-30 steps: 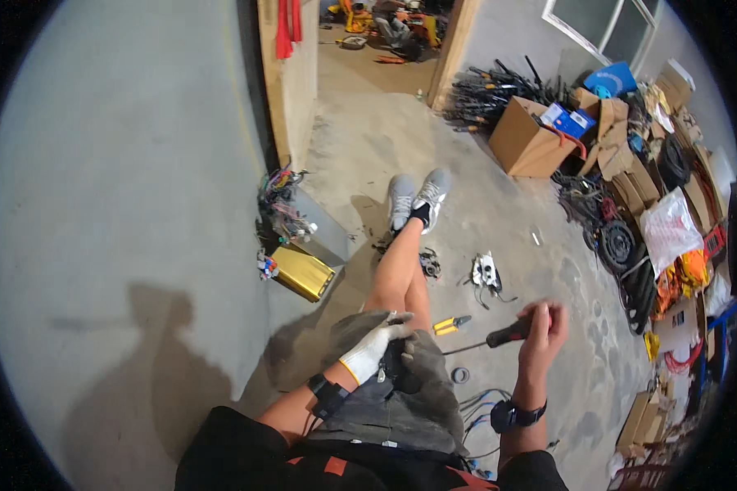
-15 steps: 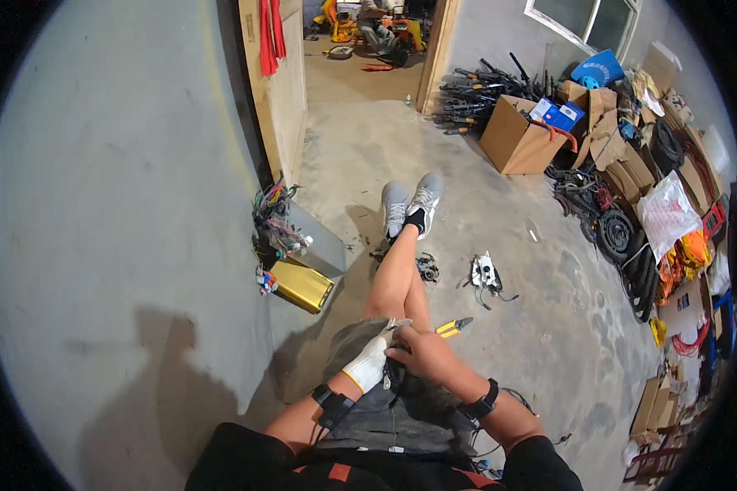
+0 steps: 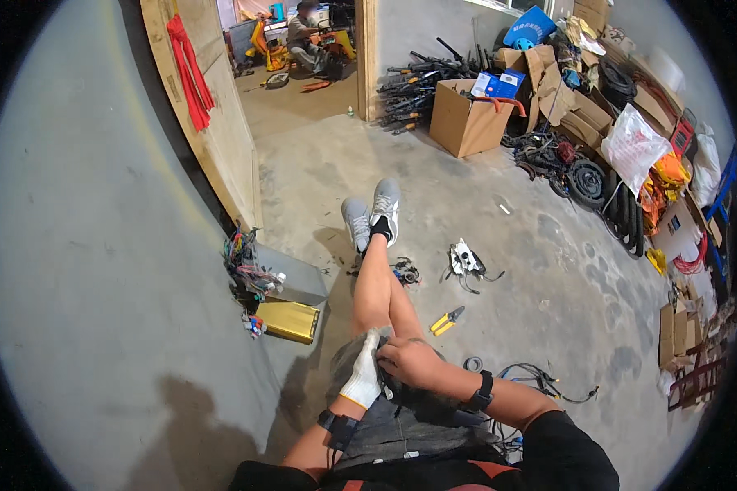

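Observation:
My left hand (image 3: 363, 372), in a white knit glove with a yellow cuff edge, is over my lap with its fingers together, closed around something small and dark. My right hand (image 3: 409, 362) is bare and meets it from the right, fingers curled in a pinch at the same spot. What they hold is mostly hidden between them; I cannot make out its kind. Beneath both lie my grey shorts (image 3: 401, 425). On the floor past my right hand is a yellow-handled pair of pliers (image 3: 447, 321), and nearer is a roll of dark tape (image 3: 472, 363).
Black cables (image 3: 540, 378) lie right of my knees. A white-and-black part with wires (image 3: 467, 260) is on the floor ahead. At left stand a gold metal box (image 3: 288, 322) and wire bundles (image 3: 250, 262). A cardboard box (image 3: 471, 131) and clutter line the right. A person (image 3: 307, 41) sits beyond the doorway.
The view has swung rightward, so the room sits farther left. My hands stay together over my lap; the right elbow is farther out, and the tape roll and more cables show.

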Demonstrator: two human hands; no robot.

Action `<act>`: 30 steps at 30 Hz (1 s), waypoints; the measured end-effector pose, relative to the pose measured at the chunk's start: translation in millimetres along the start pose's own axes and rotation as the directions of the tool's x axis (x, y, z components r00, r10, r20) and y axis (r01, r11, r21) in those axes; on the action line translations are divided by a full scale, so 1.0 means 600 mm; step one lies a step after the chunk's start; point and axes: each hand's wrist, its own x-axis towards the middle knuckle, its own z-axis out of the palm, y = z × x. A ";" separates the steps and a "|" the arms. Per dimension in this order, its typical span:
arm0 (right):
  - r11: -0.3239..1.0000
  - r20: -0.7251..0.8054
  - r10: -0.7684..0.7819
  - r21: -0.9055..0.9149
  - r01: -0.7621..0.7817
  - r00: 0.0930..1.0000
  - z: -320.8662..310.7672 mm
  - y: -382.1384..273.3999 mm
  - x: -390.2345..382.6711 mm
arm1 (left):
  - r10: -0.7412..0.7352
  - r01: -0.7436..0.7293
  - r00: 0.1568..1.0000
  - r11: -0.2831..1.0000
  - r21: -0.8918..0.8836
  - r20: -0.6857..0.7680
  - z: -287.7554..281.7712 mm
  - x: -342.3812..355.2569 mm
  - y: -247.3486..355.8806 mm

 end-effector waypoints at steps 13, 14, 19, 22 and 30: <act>0.997 0.011 0.053 -0.058 -0.052 0.999 -0.008 -0.010 -0.006 | -0.032 0.035 0.998 0.997 0.064 -0.052 0.007 -0.005 0.003; 0.994 0.032 0.084 -0.073 -0.082 0.996 -0.011 -0.011 -0.006 | -0.006 0.007 1.000 0.998 0.054 -0.010 0.003 0.002 -0.005; 0.989 0.156 0.122 -0.101 -0.107 0.980 -0.027 -0.012 0.001 | 0.066 -0.072 0.993 0.996 0.056 0.096 -0.007 0.002 -0.015; 0.994 0.153 0.108 -0.004 -0.109 0.982 -0.029 0.002 0.001 | 0.026 -0.030 0.998 0.997 0.078 0.055 0.002 -0.002 -0.012; 0.997 0.145 0.060 0.044 -0.067 0.988 -0.018 0.015 -0.004 | -0.064 0.062 0.998 0.992 0.111 0.012 0.007 -0.007 -0.010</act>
